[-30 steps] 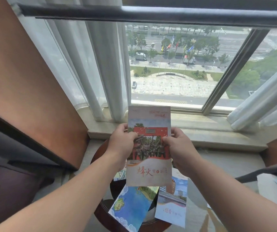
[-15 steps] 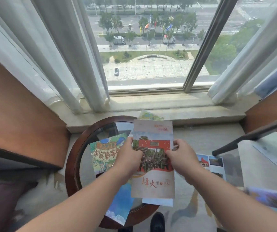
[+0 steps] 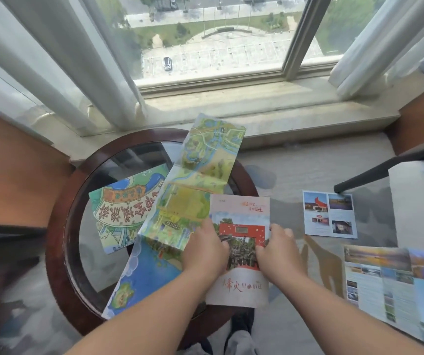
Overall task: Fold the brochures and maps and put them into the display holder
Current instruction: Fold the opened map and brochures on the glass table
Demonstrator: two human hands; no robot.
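Observation:
I hold a folded brochure (image 3: 240,285) with a red gate photo and red brush lettering over the right edge of a round glass table (image 3: 59,242). My left hand (image 3: 204,252) pinches its left edge and my right hand (image 3: 277,254) pinches its right edge. A long unfolded map (image 3: 193,190) lies diagonally across the table. A green illustrated map (image 3: 126,208) lies under it to the left. No display holder is in view.
A small photo brochure (image 3: 329,216) lies on the carpet to the right. A wide unfolded leaflet (image 3: 395,285) lies at the lower right. A dark chair arm (image 3: 375,172) crosses at the right. A stone window sill (image 3: 257,114) and curtains (image 3: 77,60) are beyond.
The view has tilted down from the window to the table. Both hands brought the red brochure lower, over the table's right edge. The long map and floor leaflets came into sight.

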